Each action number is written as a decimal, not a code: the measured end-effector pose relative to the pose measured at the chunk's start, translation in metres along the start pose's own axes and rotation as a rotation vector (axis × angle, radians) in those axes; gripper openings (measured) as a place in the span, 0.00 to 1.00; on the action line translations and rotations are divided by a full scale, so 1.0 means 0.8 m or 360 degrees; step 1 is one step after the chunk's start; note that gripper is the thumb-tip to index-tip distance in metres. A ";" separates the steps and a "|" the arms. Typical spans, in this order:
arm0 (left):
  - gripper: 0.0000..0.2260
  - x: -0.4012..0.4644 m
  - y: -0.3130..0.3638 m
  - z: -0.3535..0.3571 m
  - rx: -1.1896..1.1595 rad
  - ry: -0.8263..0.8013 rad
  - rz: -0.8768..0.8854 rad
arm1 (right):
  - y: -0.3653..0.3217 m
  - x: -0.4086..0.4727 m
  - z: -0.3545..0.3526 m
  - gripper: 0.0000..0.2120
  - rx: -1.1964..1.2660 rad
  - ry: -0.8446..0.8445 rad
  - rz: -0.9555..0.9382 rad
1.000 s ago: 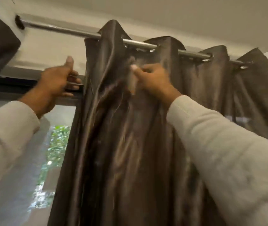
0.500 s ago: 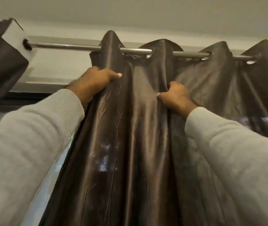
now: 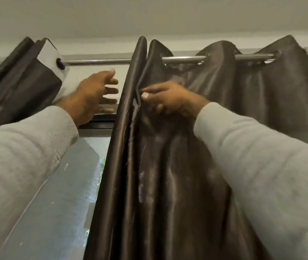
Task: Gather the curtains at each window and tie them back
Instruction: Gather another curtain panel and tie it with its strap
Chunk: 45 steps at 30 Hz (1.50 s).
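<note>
Brown curtain point(image 3: 196, 166): the largest item, hanging from the rod across the centre and right. Its left folds are bunched close; the folds further right are spread out, so you have gathering left to do here.

Second curtain point(image 3: 18, 87): far left on the same rod, already pushed into a tight stack. No tie shows on either panel, so in all likelihood tying back remains.

Window point(image 3: 59, 194): uncovered between the two curtains, lower left.

Rod point(image 3: 100, 61): metal, running left to right near the ceiling.

Your right hand point(image 3: 170, 100): fingers curled into the brown curtain's fabric just below the rod, pinching a fold.

Your left hand point(image 3: 95, 96): fingers straight and spread, holding nothing, just left of the curtain's edge.
</note>
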<state>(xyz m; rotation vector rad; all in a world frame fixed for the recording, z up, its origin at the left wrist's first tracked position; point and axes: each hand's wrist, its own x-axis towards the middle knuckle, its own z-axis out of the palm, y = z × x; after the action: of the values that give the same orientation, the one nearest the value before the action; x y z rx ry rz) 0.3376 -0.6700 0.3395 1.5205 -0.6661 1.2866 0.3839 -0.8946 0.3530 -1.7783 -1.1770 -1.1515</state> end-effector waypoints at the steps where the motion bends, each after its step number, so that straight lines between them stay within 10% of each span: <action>1: 0.22 0.001 0.002 0.002 0.0009 -0.0030 0.0038 | 0.008 0.001 -0.020 0.14 -0.0156 0.0271 -0.0002; 4: 0.19 0.002 0.006 0.018 0.0149 -0.0194 0.0153 | 0.044 -0.008 -0.078 0.30 -0.1094 0.1338 0.0217; 6: 0.15 0.003 0.007 0.027 0.0281 -0.0241 0.0179 | 0.066 -0.023 -0.108 0.43 -0.1090 0.1501 0.0547; 10: 0.15 0.018 0.002 0.039 0.0320 -0.0119 0.0198 | 0.090 -0.043 -0.141 0.37 -0.0802 0.1148 0.0826; 16: 0.07 0.034 -0.013 0.032 0.0168 -0.0061 0.0226 | 0.031 -0.009 -0.043 0.12 -0.0508 0.0717 0.0121; 21: 0.03 0.038 -0.013 0.018 -0.0081 0.0096 0.0172 | -0.032 0.028 0.029 0.14 0.0076 0.0127 -0.0049; 23: 0.03 0.038 -0.011 0.012 -0.0003 0.0091 0.0206 | -0.029 0.027 0.008 0.07 0.0034 0.0275 -0.0033; 28: 0.02 0.035 -0.006 0.000 0.0099 -0.0035 0.0296 | 0.016 0.005 -0.066 0.26 -0.0731 0.1415 0.0132; 31: 0.04 0.040 0.000 0.006 0.0083 -0.0105 0.0333 | 0.039 -0.003 -0.077 0.38 -0.0263 0.0995 0.0393; 34: 0.05 0.048 0.001 0.017 0.0176 -0.0155 0.0338 | 0.035 0.008 -0.051 0.19 -0.0350 0.0742 0.0218; 40: 0.11 0.062 -0.012 0.020 -0.0142 -0.0316 0.0336 | -0.006 0.049 0.014 0.15 0.0024 0.0077 -0.0134; 45: 0.30 0.067 -0.010 -0.016 -0.0313 -0.0165 0.0187 | 0.026 0.060 -0.028 0.25 0.0584 0.0619 -0.0037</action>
<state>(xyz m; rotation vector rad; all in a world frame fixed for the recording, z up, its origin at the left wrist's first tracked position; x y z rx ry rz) 0.3550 -0.6460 0.3862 1.4103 -0.9331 1.1970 0.4059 -0.9066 0.4041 -1.2050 -1.0899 -1.1443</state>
